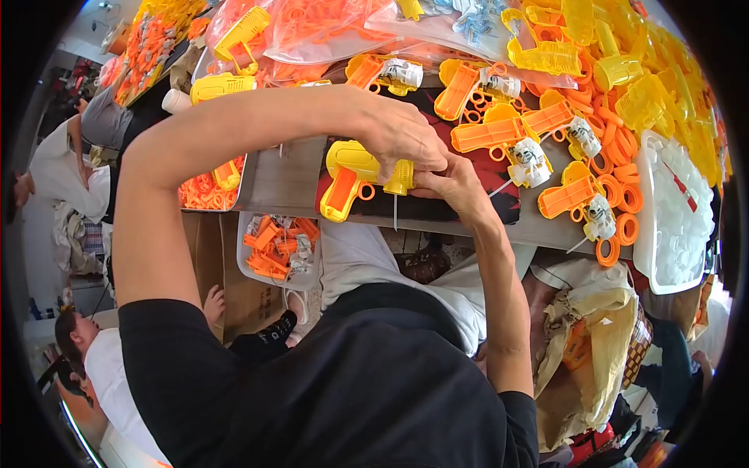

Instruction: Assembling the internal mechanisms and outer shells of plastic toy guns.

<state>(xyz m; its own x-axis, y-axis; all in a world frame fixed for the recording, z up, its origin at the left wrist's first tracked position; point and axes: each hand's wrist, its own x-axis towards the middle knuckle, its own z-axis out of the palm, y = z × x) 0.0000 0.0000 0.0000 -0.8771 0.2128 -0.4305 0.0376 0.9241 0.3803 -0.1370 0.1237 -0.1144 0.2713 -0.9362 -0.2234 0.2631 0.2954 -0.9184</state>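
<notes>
Dark mat point(437, 210), yellow toy gun point(353, 160) between fingers point(425, 150), black-marked white parts point(530, 162).

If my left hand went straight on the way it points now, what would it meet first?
Your left hand would probably meet your right hand first, beside the toy gun; exact depth is unclear.

a toy gun point(355, 158) is at the bench's point(281, 175) near edge, more guns point(488, 134) behind it and rightward, then rings point(624, 148), then a tub point(646, 210) toward the near right corner; bags point(328, 47) lie farther back, a bin point(304, 282) below the near edge, leftward.
</notes>
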